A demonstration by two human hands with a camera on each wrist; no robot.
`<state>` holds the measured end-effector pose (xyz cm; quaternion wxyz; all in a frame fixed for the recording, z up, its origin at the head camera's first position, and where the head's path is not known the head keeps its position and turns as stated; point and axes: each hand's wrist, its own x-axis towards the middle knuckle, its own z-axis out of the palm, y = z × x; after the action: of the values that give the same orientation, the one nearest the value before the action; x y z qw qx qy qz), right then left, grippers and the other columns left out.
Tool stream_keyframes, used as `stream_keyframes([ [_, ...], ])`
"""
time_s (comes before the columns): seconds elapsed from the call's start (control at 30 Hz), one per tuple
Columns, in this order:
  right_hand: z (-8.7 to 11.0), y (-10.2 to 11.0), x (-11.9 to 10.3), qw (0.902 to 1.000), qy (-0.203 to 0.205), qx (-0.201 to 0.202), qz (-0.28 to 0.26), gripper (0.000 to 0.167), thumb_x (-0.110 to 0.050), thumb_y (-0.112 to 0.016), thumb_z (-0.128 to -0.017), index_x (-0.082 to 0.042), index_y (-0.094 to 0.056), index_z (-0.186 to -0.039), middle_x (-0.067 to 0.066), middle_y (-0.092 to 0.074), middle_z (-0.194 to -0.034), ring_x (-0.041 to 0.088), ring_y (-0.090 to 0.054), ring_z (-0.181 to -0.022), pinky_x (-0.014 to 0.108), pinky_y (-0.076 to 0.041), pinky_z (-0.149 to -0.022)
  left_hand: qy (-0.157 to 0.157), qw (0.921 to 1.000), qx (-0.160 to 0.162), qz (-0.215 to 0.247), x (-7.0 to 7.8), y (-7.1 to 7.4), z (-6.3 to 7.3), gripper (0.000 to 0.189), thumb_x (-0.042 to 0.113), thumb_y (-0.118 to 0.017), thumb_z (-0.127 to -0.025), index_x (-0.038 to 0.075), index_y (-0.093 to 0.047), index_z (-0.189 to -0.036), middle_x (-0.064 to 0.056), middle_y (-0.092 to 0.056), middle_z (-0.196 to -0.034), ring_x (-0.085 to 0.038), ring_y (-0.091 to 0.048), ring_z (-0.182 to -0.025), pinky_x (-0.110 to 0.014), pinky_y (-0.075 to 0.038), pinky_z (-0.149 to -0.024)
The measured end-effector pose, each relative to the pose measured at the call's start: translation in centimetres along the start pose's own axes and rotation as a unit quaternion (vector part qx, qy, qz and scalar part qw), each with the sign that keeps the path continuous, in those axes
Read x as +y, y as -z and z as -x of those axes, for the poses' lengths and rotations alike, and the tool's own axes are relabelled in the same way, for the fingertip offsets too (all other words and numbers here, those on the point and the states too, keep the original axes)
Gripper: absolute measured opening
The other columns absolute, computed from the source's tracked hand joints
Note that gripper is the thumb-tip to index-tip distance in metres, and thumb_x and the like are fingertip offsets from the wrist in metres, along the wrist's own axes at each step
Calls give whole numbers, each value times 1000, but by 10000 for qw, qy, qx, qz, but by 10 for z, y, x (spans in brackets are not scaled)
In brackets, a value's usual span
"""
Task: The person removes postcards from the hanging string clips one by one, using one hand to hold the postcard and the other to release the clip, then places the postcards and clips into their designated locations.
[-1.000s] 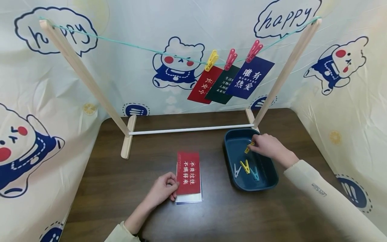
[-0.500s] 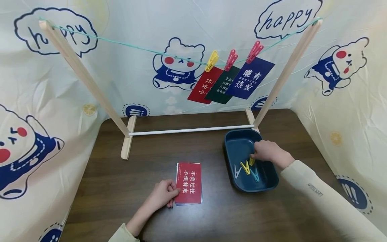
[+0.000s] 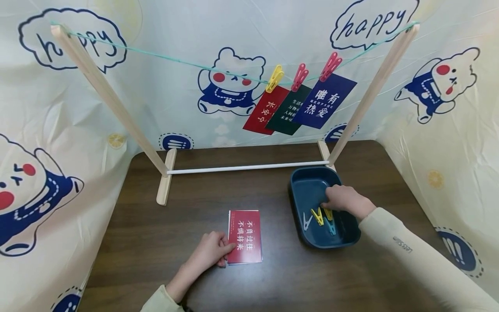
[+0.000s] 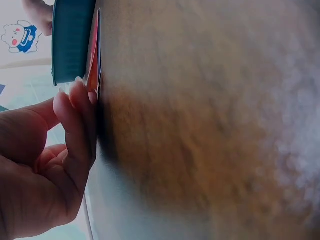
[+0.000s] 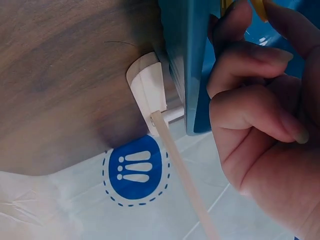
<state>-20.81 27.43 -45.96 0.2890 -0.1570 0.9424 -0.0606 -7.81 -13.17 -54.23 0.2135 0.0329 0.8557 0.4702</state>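
My left hand (image 3: 210, 250) pinches the left edge of a small stack of cards (image 3: 244, 234), thumb on top; the top card is red with white writing. In the left wrist view the fingers (image 4: 80, 117) meet the stack's edge (image 4: 94, 60). My right hand (image 3: 345, 200) reaches into a dark blue bin (image 3: 298, 177) and pinches a yellow clothespin (image 3: 328, 215), partly hidden by the fingers. In the right wrist view, yellow plastic (image 5: 259, 9) shows at the fingertips. Beside it in the bin lie another yellow clothespin (image 3: 317, 216), a white one (image 3: 307, 221) and a blue one (image 3: 330, 227).
Behind the bin stands a wooden frame (image 3: 372, 95) with a green string (image 3: 163, 56) across its top. Red (image 3: 266, 112), green (image 3: 289, 112) and blue (image 3: 323, 102) cards hang from it by clothespins. A white rod (image 3: 249, 167) joins the frame's feet.
The right hand has moved lower in the bin with the yellow clothespin, towards the other clothespins. The red card has slid towards me, squaring up with the cards beneath it.
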Motion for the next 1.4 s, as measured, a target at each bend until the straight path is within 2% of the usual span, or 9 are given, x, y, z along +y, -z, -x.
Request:
stream_keyframes([
  [0.4,-5,-4,4,9999,-79,-47,89,30,-31,-67,-103,-4,-73,-92,3,-55,-65,15,-58,-58,24,-47,-56,-35,9999,-31,-156,4,1,0,32,20,-78,-95,8,-58,-73,2,-60,-51,-8,-59,-39,-22,-46,-40],
  [0.63,-7,-9,8,9999,-82,-46,38,32,-35,-65,-104,-7,-72,-91,3,-56,-66,15,-58,-58,25,-48,-56,178,9990,-37,-405,6,0,0,31,22,-78,-95,9,-59,-75,0,-59,-54,-8,-57,-39,-23,-48,-41],
  [0.87,-3,-7,7,9999,-8,86,-65,31,-33,-64,-104,-7,-71,-89,3,-55,-65,15,-57,-58,25,-47,-56,294,9985,-37,-459,9,0,1,27,22,-77,-96,9,-60,-79,-1,-59,-55,-11,-58,-41,-23,-48,-43],
  [0.97,0,-4,6,9998,13,106,-165,30,-33,-64,-104,-6,-72,-92,3,-57,-67,15,-58,-59,26,-48,-57,207,9979,68,-614,9,0,1,28,23,-75,-98,11,-59,-78,0,-56,-52,-12,-56,-39,-22,-41,-41],
  [1.1,3,4,6,9994,104,258,-214,30,-31,-65,-103,-2,-73,-105,3,-62,-74,16,-59,-65,29,-53,-61,74,9970,266,-718,9,0,1,28,24,-73,-99,13,-59,-77,2,-54,-51,-12,-53,-38,-23,-33,-40],
  [1.23,6,14,6,9983,278,488,-152,33,-30,-64,-104,0,-72,-115,3,-67,-82,16,-61,-69,31,-57,-64,-71,9967,463,-659,11,1,0,27,21,-72,-100,12,-60,-77,3,-55,-52,-10,-53,-38,-24,-37,-38],
  [1.4,11,27,7,9949,559,824,-189,32,-29,-63,-104,0,-70,-115,3,-67,-82,15,-60,-67,31,-55,-60,-54,9953,701,-668,20,9,-3,24,22,-72,-100,12,-62,-81,1,-58,-57,-13,-55,-44,-25,-44,-42],
])
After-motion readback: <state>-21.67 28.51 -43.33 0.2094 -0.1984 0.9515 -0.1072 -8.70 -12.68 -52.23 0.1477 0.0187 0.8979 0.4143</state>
